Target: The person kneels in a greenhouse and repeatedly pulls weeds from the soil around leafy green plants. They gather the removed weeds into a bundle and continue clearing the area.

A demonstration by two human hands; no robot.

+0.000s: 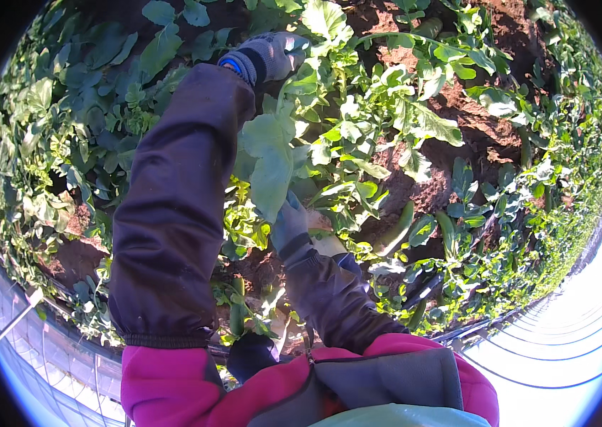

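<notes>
My left hand [274,57], in a grey knitted glove, reaches far forward into the foliage. Its fingers are curled against a bunch of large, lobed green leaves [329,85]; whatever lies inside them is hidden. Closer to my body, my right hand [290,222] is low among the stems in a bluish-grey glove. A broad leaf [270,160] covers part of it, and its grip does not show. Just right of that hand is a pale, whitish root [328,245], partly covered by my sleeve. Dark sleeve covers [176,192] cover both forearms.
Thick, long pale-green roots [395,229] stick out among leaves on the right. Reddish-brown soil [475,117] shows between plants. Dense foliage [52,128] fills the left side. A dark hose or pipe [425,292] runs near my right arm; wire mesh [30,334] borders the lower left.
</notes>
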